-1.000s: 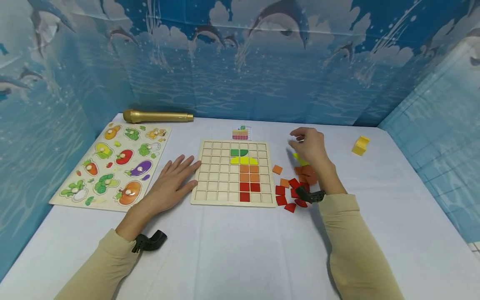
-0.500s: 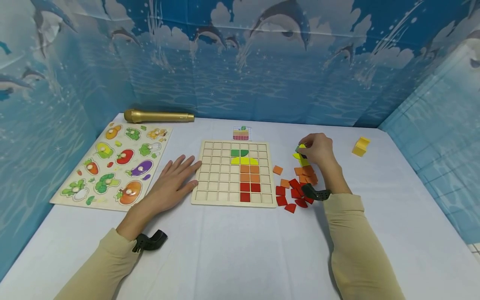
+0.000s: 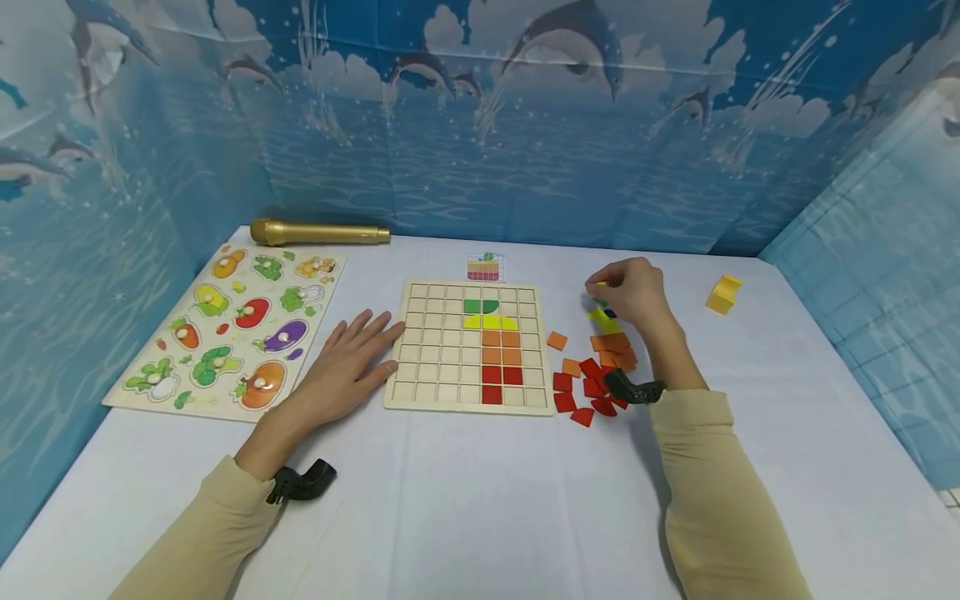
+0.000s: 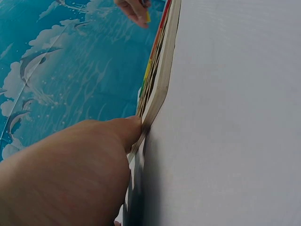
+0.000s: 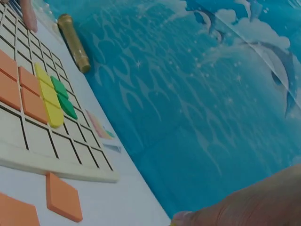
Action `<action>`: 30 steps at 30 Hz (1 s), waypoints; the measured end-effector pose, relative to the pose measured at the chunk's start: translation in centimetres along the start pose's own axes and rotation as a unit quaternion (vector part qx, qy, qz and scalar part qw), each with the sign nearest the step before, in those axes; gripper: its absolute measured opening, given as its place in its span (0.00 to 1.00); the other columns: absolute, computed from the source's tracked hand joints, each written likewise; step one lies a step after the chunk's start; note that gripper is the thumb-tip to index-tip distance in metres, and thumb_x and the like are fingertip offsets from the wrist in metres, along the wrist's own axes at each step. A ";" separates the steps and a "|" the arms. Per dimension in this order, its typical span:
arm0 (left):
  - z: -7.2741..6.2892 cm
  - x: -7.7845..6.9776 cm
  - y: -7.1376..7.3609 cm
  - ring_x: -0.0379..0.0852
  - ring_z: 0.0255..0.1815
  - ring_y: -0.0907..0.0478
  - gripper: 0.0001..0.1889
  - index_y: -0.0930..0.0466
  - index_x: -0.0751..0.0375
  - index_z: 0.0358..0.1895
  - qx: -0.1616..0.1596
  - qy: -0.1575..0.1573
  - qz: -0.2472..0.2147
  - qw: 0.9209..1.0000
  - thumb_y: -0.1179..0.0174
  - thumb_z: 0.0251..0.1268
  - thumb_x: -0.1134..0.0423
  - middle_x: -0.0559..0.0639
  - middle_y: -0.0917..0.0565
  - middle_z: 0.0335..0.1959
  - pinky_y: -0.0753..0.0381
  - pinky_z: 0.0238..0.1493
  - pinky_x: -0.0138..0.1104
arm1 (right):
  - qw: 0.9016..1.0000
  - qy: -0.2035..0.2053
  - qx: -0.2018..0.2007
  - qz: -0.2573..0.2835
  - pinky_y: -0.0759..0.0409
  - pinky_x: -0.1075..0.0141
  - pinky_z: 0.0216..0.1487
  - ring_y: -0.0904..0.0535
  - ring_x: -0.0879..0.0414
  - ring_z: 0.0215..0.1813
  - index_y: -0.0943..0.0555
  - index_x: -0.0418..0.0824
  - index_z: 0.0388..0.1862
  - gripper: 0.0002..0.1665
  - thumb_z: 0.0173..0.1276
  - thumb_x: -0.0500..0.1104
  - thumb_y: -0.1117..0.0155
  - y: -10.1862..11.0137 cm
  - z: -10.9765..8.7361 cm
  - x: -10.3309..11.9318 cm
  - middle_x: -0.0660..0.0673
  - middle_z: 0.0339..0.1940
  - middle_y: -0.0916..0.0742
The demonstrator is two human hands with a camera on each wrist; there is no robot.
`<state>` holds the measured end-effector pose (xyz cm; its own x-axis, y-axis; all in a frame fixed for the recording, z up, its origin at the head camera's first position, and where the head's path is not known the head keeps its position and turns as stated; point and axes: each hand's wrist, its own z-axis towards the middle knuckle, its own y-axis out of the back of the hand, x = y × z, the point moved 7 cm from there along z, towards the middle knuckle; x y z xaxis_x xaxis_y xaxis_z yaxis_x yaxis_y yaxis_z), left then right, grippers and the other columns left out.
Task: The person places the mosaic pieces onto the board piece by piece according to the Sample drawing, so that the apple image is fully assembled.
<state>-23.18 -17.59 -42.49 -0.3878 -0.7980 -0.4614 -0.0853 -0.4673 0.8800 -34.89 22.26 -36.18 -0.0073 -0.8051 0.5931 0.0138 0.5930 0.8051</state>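
On white cloth (image 3: 465, 500), a board (image 3: 447, 372) holds tiles (image 3: 491, 338), left fingers (image 3: 382, 338) spread, right fingers (image 3: 609, 273) pinching a yellow piece (image 4: 148, 17).

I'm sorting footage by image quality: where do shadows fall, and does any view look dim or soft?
Head: bright, fairly even light, a soft shadow on the table beside the right sleeve; left wrist: a dark shadow near the left hand and board; right wrist: dimmer and hazier than the head view, the microphone looking slightly soft.
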 end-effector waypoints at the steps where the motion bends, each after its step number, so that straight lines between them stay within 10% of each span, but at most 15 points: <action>1: 0.0 0.0 0.0 0.61 0.89 0.58 0.32 0.38 0.51 0.84 0.000 0.000 0.000 1.000 0.45 0.82 0.51 0.56 0.43 0.87 0.65 0.86 0.61 | 1.000 0.005 0.000 0.000 0.22 0.60 0.38 0.26 0.43 0.51 0.10 0.35 0.53 0.15 0.76 0.44 0.31 0.0 -0.1 0.3 0.33 0.50 0.12; 15: 0.1 -0.1 0.1 0.62 0.89 0.58 0.32 0.39 0.53 0.84 0.000 -0.002 0.003 1.000 0.45 0.82 0.51 0.57 0.43 0.87 0.64 0.86 0.61 | 0.992 0.095 0.020 0.074 0.19 0.58 0.44 0.12 0.46 0.42 0.11 0.36 0.48 0.11 0.75 0.42 0.31 -4.8 -1.6 6.3 0.37 0.39 0.07; 30: -0.2 -0.2 -0.1 0.63 0.89 0.57 0.32 0.38 0.51 0.84 -0.007 -0.006 -0.002 1.000 0.45 0.82 0.51 0.57 0.43 0.86 0.63 0.85 0.62 | 0.975 0.091 0.010 0.204 0.13 0.69 0.40 0.08 0.52 0.33 0.12 0.35 0.36 0.08 0.69 0.40 0.23 -10.1 -3.2 9.7 0.40 0.31 0.08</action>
<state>-22.93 -17.48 -42.54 -0.3979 -0.7918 -0.4634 -0.0738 -0.4759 0.8764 -31.92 8.45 -38.59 0.1728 -0.4900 0.8544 -0.0416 0.8631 0.5034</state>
